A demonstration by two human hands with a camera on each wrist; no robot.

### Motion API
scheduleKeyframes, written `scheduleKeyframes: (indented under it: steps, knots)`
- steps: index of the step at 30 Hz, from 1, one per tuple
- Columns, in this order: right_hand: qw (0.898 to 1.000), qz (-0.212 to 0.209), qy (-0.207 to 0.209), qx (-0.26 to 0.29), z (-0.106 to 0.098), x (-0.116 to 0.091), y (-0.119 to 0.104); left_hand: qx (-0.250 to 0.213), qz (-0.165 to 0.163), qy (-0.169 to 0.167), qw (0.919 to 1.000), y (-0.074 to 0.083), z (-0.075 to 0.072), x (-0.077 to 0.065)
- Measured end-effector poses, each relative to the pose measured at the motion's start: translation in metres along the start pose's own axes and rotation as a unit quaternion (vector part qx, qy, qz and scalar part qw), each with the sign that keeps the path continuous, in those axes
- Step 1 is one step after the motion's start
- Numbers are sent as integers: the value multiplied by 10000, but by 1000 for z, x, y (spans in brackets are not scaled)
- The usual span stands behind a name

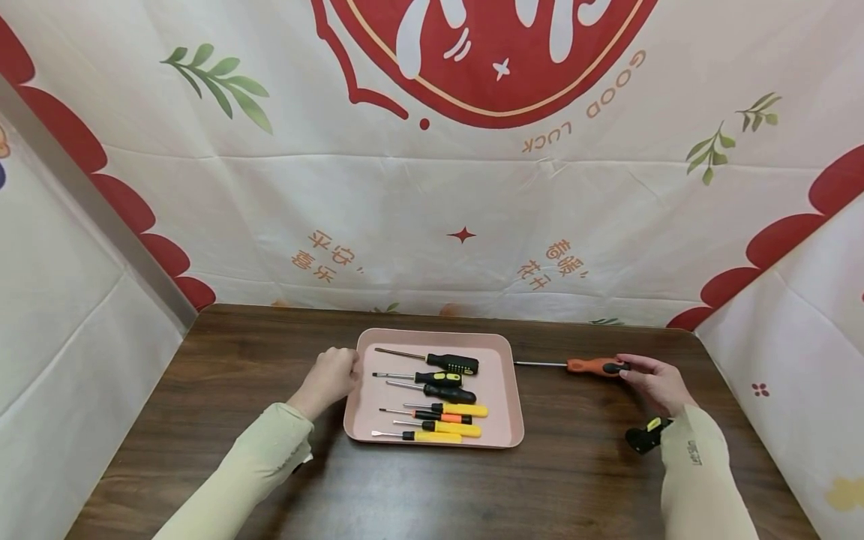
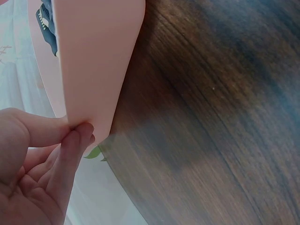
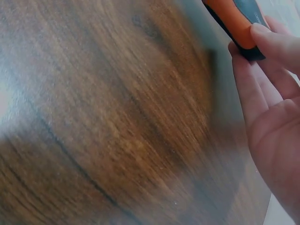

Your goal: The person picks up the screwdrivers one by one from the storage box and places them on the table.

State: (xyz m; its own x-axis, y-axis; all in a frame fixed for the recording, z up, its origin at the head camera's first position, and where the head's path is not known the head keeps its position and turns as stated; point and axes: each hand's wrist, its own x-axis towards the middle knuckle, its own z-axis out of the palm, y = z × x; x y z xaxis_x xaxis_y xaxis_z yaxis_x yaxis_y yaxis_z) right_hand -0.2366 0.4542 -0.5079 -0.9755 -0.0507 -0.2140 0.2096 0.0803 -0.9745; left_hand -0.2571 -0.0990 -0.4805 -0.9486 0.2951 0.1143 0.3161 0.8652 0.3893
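Left hand (image 1: 330, 379): pinches the left wall of the tray (image 1: 501, 379), thumb and fingers on either side of the thin edge; to me it looks like a steadying hold, since a light tray could slide if knocked.
Right hand (image 1: 656, 385): pinches the butt of the orange screwdriver (image 1: 592, 366) between thumb and fingers; gripping so far back leaves the shaft clear and probably makes aiming easy, though the hold looks weak against twisting.
Orange screwdriver: right of the tray, handle to the right, shaft pointing left, its tip at or just beside the tray's rim; I can't tell if they touch, nor whether the tool lies on the worktop (image 1: 553, 480) or just above it.
Tray: sits on the worktop between the hands, with the left hand right at it; its raised wall presumably stops handles rolling off.
Row in the tray: seven tools, tips left, handles right, likely so each handle is simple to reach.
Far side: three black screwdrivers (image 1: 437, 379), the bulkier ones.
Near side: three yellow screwdrivers (image 1: 457, 429) with an orange-black screwdriver (image 1: 450, 418) among them, all slimmer, so perhaps sorted by size.
Backdrop: printed cloth (image 1: 418, 202) hanging behind the worktop, perhaps to screen the space.
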Motion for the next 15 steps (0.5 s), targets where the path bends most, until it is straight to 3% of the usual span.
scheduleKeyframes:
  steps: [5, 10, 15]
  knots:
    - [9998, -155, 144, -6, 3, 0, 2, 53, 61, 24, 10000, 1, -1, 0]
    - [9951, 69, 635, -749, 9, -2, -1, 103, 43, -63, 9999, 2, -2, 0]
    - [9872, 144, 864, -1333, 14, -2, -3, 168, 63, -77, 9998, 2, -1, 0]
